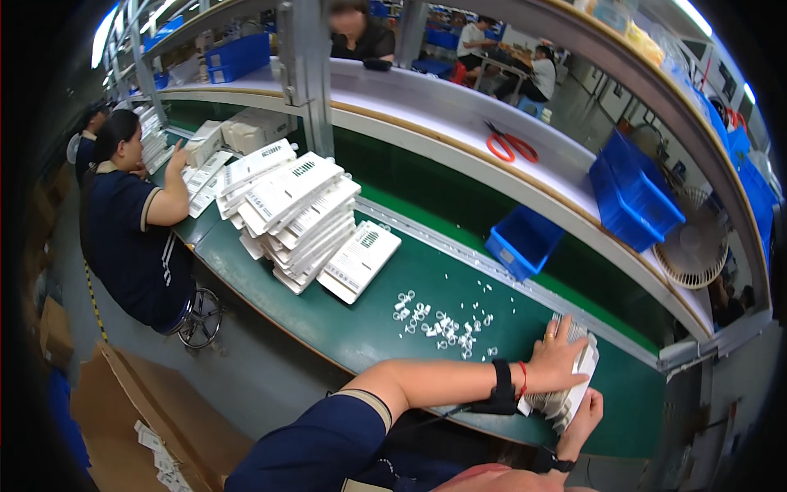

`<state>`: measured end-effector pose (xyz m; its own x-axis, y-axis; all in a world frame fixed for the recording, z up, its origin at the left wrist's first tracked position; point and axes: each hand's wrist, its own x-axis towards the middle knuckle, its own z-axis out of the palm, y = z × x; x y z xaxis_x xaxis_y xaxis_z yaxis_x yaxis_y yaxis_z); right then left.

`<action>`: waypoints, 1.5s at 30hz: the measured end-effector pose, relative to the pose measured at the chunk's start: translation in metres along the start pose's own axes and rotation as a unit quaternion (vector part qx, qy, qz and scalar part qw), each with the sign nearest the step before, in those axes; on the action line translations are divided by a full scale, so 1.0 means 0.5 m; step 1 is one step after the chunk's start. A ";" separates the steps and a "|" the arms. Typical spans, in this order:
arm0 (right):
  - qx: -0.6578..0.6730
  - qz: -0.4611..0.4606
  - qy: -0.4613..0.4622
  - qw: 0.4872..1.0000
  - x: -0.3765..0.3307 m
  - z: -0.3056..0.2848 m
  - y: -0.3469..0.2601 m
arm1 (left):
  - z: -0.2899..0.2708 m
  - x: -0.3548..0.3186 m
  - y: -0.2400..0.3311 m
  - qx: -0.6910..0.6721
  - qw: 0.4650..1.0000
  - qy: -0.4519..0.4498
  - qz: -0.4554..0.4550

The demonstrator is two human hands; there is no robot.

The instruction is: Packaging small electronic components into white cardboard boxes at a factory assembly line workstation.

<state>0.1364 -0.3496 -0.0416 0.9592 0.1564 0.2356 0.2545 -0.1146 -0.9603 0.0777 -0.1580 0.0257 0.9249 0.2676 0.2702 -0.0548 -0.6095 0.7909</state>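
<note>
At the right end of the green bench, my left hand (559, 361) is laid across a stack of thin white cards or flat cartons (564, 400), its fingers gripping over the top. Close beside it, at the stack's near right side, my right hand (584, 420) is curled closed. What its fingers hold is hidden. Left of the stack lie scattered small white plastic rings and clips (447, 328). Farther left rises a leaning pile of flat white printed boxes (299, 209), with one white box (361, 261) low at its right side.
A blue bin (525, 242) stands tilted at the bench's back edge. Red-handled scissors (512, 148) and another blue bin (635, 193) are on the shelf above. A co-worker (131, 221) sits at the bench on the left. An open cardboard carton (156, 414) stands at lower left.
</note>
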 end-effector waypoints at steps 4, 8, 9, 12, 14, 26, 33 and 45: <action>0.024 0.027 0.039 0.999 -0.021 0.003 -0.010 | -0.014 -0.001 0.005 -0.043 0.998 -0.043 0.012; -0.111 -0.030 0.087 0.990 -0.016 -0.014 0.074 | -0.005 0.005 -0.012 -0.015 0.999 -0.043 0.012; -0.111 -0.043 0.106 0.987 -0.017 -0.003 0.076 | -0.006 0.005 -0.014 -0.003 0.999 -0.038 0.003; -0.085 -0.061 0.119 0.987 -0.017 0.012 0.088 | -0.030 0.017 -0.006 0.053 0.998 -0.042 0.017; -0.127 -0.100 0.126 0.979 -0.028 0.029 0.050 | -0.049 0.020 0.004 0.072 0.997 -0.029 0.019; -0.117 -0.092 0.186 0.971 -0.055 0.094 -0.006 | -0.063 0.031 0.027 0.241 0.963 -0.121 -0.026; -0.094 -0.150 0.175 0.969 -0.077 0.109 -0.019 | -0.040 0.044 0.069 0.375 0.905 -0.201 0.002; 0.293 -0.045 0.305 0.905 -0.045 -0.117 0.015 | -0.047 0.045 0.061 0.359 0.907 -0.218 -0.039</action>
<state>0.1239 -0.4116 -0.0455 0.8727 -0.4525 0.1833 0.3971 0.4395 -0.8057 0.0881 -0.1529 0.0692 0.9849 0.1050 -0.1377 0.1309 -0.9721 0.1946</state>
